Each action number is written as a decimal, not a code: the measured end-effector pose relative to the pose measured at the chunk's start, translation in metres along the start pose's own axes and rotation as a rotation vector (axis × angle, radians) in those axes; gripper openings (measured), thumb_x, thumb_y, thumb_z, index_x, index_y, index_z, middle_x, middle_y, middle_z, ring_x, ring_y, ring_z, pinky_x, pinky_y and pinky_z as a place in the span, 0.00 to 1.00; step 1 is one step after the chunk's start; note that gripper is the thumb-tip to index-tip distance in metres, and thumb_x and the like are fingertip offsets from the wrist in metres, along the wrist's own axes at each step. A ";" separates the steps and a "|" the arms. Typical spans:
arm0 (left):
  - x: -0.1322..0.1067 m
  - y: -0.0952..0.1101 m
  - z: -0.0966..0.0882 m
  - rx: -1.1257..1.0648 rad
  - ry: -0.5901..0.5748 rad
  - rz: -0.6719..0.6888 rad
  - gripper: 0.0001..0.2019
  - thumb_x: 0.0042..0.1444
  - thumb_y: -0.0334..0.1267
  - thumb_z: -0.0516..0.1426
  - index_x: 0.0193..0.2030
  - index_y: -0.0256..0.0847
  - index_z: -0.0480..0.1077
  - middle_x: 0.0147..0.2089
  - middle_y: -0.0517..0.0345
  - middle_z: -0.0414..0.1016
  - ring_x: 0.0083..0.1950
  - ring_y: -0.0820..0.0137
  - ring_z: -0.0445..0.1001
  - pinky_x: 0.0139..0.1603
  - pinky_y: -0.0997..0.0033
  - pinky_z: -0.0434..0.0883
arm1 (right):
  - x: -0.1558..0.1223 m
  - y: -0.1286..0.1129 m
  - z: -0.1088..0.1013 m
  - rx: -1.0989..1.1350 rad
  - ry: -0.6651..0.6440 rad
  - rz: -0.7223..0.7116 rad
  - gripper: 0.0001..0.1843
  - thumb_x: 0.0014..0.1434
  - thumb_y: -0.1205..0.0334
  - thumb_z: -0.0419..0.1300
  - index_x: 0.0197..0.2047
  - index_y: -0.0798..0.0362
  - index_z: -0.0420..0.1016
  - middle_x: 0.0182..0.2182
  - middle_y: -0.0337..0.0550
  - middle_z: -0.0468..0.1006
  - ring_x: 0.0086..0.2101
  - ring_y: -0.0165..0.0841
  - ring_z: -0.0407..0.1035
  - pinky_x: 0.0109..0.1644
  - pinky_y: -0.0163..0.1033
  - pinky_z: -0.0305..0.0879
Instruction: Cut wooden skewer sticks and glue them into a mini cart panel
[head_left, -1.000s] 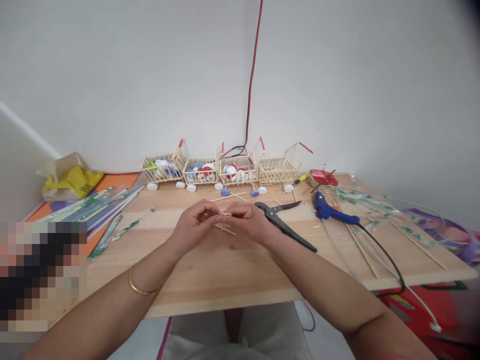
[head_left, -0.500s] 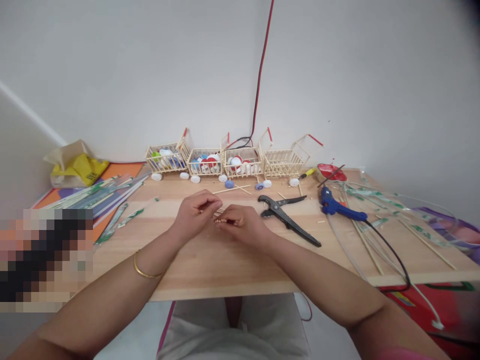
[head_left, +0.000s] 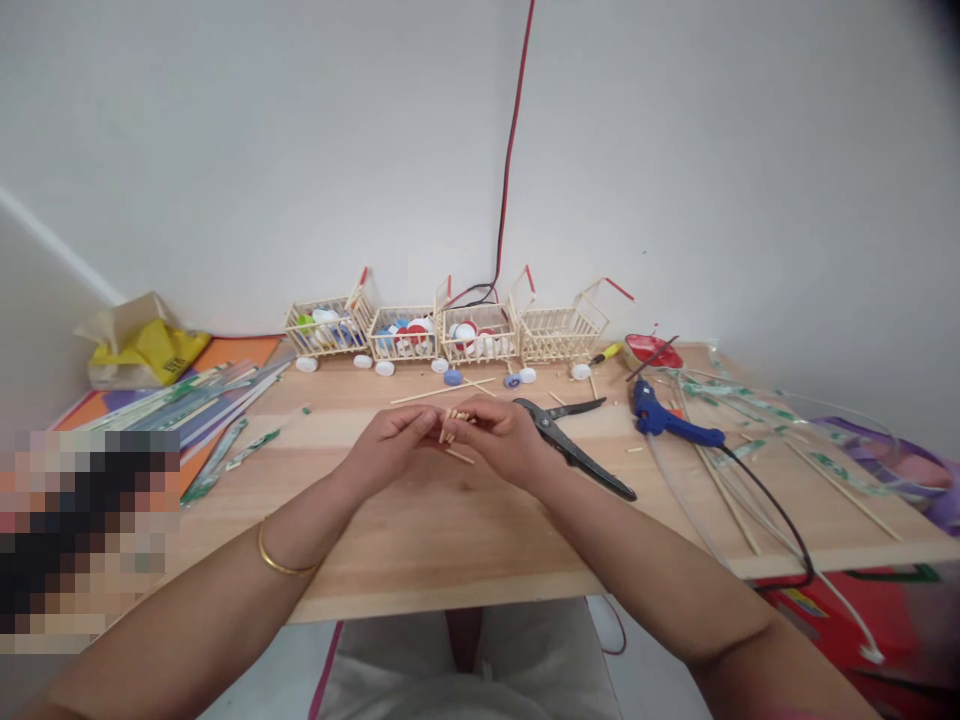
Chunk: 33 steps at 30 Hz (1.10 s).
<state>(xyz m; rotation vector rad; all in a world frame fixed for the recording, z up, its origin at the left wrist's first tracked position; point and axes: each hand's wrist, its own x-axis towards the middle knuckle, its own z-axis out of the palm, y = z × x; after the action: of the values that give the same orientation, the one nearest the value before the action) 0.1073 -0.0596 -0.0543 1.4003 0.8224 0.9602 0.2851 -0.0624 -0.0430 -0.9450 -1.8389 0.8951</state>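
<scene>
Above the middle of the table, my right hand (head_left: 504, 438) is closed around a small bundle of short wooden sticks (head_left: 453, 426), whose cut ends poke out between thumb and fingers. My left hand (head_left: 394, 440) pinches at the near side of the same bundle, its thumb and fingertips against the sticks. Just below the fingers a single short stick (head_left: 460, 456) shows; whether it lies on the table is unclear. Beside my right hand lies a pair of black hand cutters (head_left: 570, 445). Two thin sticks (head_left: 442, 391) cross on the table beyond my hands.
Several miniature stick-built shopping carts (head_left: 480, 335) stand along the wall, some filled with bottle caps. At right lie a blue glue gun (head_left: 675, 420) with its cord, loose long sticks (head_left: 727, 500) and a red dish (head_left: 652, 349). Wrapped packets (head_left: 232, 455) and a yellow bag (head_left: 150, 352) are at left.
My hands have come together at the bundle, its stick ends now turned toward my left hand. The left fingertips have moved onto the sticks. The view has shifted slightly.
</scene>
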 end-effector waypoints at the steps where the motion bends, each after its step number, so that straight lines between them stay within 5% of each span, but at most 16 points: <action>1: 0.000 -0.001 0.002 -0.100 -0.048 -0.043 0.15 0.55 0.45 0.55 0.41 0.35 0.74 0.40 0.51 0.77 0.42 0.65 0.74 0.46 0.62 0.70 | 0.001 0.002 -0.001 0.019 0.015 0.031 0.12 0.56 0.55 0.58 0.32 0.54 0.76 0.27 0.41 0.75 0.30 0.30 0.68 0.34 0.34 0.63; 6: -0.002 -0.007 0.011 -0.215 -0.093 -0.198 0.13 0.51 0.39 0.60 0.41 0.36 0.75 0.39 0.50 0.78 0.40 0.67 0.75 0.46 0.63 0.70 | 0.003 0.011 0.001 0.054 -0.006 0.112 0.13 0.54 0.54 0.59 0.29 0.55 0.74 0.24 0.39 0.72 0.25 0.27 0.65 0.27 0.31 0.60; 13: -0.004 -0.011 0.014 -0.208 -0.034 -0.334 0.07 0.48 0.37 0.62 0.33 0.35 0.76 0.31 0.54 0.78 0.29 0.74 0.74 0.33 0.73 0.72 | 0.001 0.011 0.005 0.065 -0.058 0.170 0.12 0.51 0.55 0.62 0.28 0.57 0.73 0.22 0.37 0.69 0.22 0.25 0.62 0.24 0.30 0.57; 20: -0.004 0.001 0.009 -0.293 -0.017 -0.399 0.13 0.46 0.39 0.64 0.35 0.32 0.75 0.36 0.47 0.78 0.30 0.74 0.75 0.33 0.76 0.72 | 0.006 0.008 -0.007 0.499 -0.229 0.334 0.20 0.47 0.55 0.65 0.42 0.55 0.73 0.28 0.40 0.75 0.27 0.27 0.69 0.31 0.33 0.64; 25: -0.004 0.003 0.009 -0.287 -0.113 -0.470 0.15 0.46 0.39 0.64 0.39 0.32 0.75 0.41 0.44 0.77 0.32 0.71 0.76 0.34 0.72 0.72 | 0.007 0.012 -0.007 0.444 -0.208 0.372 0.17 0.46 0.52 0.65 0.34 0.57 0.75 0.20 0.35 0.70 0.20 0.23 0.62 0.24 0.30 0.56; 33: -0.006 -0.005 0.014 -0.281 -0.050 -0.450 0.10 0.46 0.36 0.64 0.35 0.32 0.73 0.31 0.50 0.77 0.31 0.69 0.77 0.33 0.71 0.73 | 0.004 0.016 0.001 0.273 -0.138 0.269 0.16 0.47 0.51 0.64 0.31 0.57 0.75 0.23 0.38 0.72 0.23 0.24 0.62 0.25 0.31 0.57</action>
<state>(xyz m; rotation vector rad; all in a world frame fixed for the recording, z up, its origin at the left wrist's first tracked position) 0.1184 -0.0703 -0.0595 0.9394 0.8795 0.6576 0.2868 -0.0522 -0.0558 -0.9901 -1.6698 1.3686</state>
